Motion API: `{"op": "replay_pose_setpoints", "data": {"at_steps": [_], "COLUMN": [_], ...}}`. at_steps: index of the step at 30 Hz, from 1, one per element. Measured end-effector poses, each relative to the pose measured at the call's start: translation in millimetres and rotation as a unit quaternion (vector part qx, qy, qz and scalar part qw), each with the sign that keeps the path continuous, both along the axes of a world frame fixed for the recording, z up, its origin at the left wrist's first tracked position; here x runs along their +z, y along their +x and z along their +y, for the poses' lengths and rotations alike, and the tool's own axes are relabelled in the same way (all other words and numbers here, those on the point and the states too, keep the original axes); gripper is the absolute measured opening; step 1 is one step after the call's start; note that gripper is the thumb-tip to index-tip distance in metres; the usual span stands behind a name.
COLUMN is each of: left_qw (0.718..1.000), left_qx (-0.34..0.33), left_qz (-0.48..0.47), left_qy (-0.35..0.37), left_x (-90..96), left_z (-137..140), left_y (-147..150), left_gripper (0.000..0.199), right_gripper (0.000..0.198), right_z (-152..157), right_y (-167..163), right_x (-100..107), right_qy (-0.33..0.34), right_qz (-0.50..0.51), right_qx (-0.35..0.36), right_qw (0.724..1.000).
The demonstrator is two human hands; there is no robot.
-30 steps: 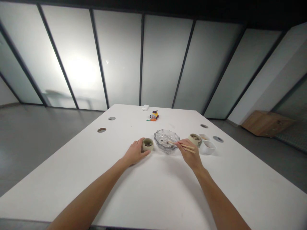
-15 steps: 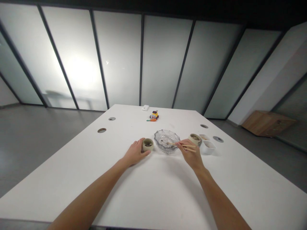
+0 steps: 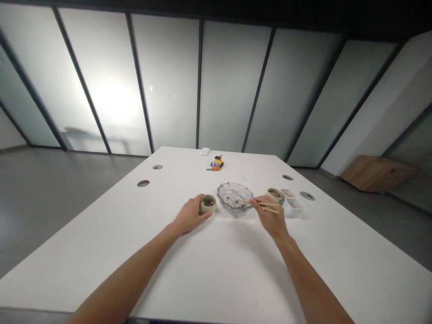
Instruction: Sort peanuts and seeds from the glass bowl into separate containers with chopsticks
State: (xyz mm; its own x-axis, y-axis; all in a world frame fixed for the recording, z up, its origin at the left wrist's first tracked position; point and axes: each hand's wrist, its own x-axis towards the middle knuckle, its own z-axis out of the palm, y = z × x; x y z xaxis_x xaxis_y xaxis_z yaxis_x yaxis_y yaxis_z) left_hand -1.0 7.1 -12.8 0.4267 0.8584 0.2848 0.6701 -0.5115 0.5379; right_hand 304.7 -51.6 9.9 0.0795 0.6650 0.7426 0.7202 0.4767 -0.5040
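Note:
My left hand [image 3: 192, 215] is curled round the left side of a small pale green cup [image 3: 208, 209], which stands upright on the table with dark bits inside. Between the hands sits a scalloped clear glass bowl [image 3: 222, 200] holding a few small dark pieces. A pair of wooden chopsticks [image 3: 269, 204] is gripped in my right hand [image 3: 270, 218], their tips down inside the bowl. Whether the tips pinch a piece is too small to tell. Just beyond the right hand is a second pale green cup [image 3: 281, 198] with brownish contents, partly hidden by that hand.
To the right of the second cup are two small white dishes, one a square white dish [image 3: 294, 209]. Farther back on the white table [image 3: 209, 270] lie a yellow toy car [image 3: 218, 160], an orange toy carrot [image 3: 214, 169] and a white box-shaped object [image 3: 204, 151]. Round holes pierce the tabletop.
My right hand and the chopsticks have shifted very slightly to the right, the tips still inside the glass bowl. My left hand and its cup stay in place.

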Motion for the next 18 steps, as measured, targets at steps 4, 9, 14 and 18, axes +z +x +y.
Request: {"op": "replay_pose_setpoints", "data": {"at_steps": [4,9,14,18], "left_qw": [1.0,1.0,1.0,1.0], "left_qx": [0.0,0.0,-0.001,0.001], "left_qz": [-0.002,-0.007,0.0,-0.006], "left_qy": [-0.002,-0.003,-0.004,-0.005], "left_x": [1.0,0.8,-0.2,-0.2], "left_z": [-0.7,-0.5,0.0,-0.3], "left_y": [0.0,-0.2,-0.6,-0.5], "left_gripper": [0.059,0.058,0.059,0.06], "right_gripper": [0.035,0.036,0.04,0.042], "right_z": [0.6,-0.1,-0.5,-0.7], "right_y": [0.2,0.6,0.3,-0.2], "right_x": [-1.0,-1.3,-0.5,-0.5], "right_qy": [-0.009,-0.02,-0.023,-0.02], "right_qz": [-0.003,-0.004,-0.002,0.002], "right_qx": [0.0,0.006,0.014,0.013], "right_qw": [1.0,1.0,1.0,1.0]}}
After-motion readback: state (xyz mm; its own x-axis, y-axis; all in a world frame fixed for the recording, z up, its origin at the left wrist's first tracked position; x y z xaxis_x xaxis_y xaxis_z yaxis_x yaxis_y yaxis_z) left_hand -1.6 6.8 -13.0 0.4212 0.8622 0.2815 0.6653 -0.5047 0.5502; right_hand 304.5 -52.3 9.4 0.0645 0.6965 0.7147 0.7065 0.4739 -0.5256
